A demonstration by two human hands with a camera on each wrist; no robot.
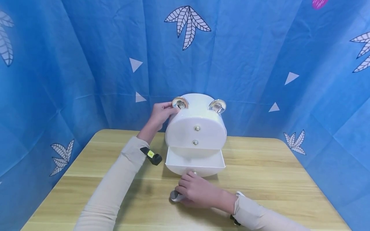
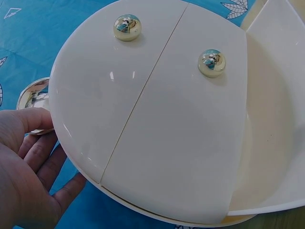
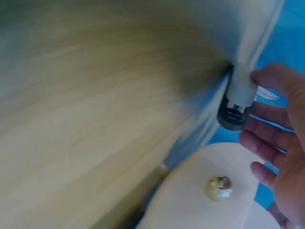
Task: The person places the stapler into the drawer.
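A white rounded drawer box [image 1: 196, 112] with two shiny gold ears stands toward the back of the table. Its bottom drawer [image 1: 185, 155] is pulled out, while the two upper drawers are closed, each with a gold knob. My left hand [image 1: 162, 115] grips the box at its left ear [image 1: 180, 103], thumb across it and fingers behind. In front of the open drawer, my right hand [image 1: 196, 191] holds a small cylinder [image 3: 240, 90], grey with a dark slotted end. The fingers of this hand come close to the lowest knob [image 3: 219, 187].
The wooden table [image 1: 260, 173] carries the box near its back edge. Blue cloth [image 1: 245, 57] with leaf and triangle prints hangs behind and at both sides. A black strap with a small device [image 1: 151, 156] sits on the left wrist.
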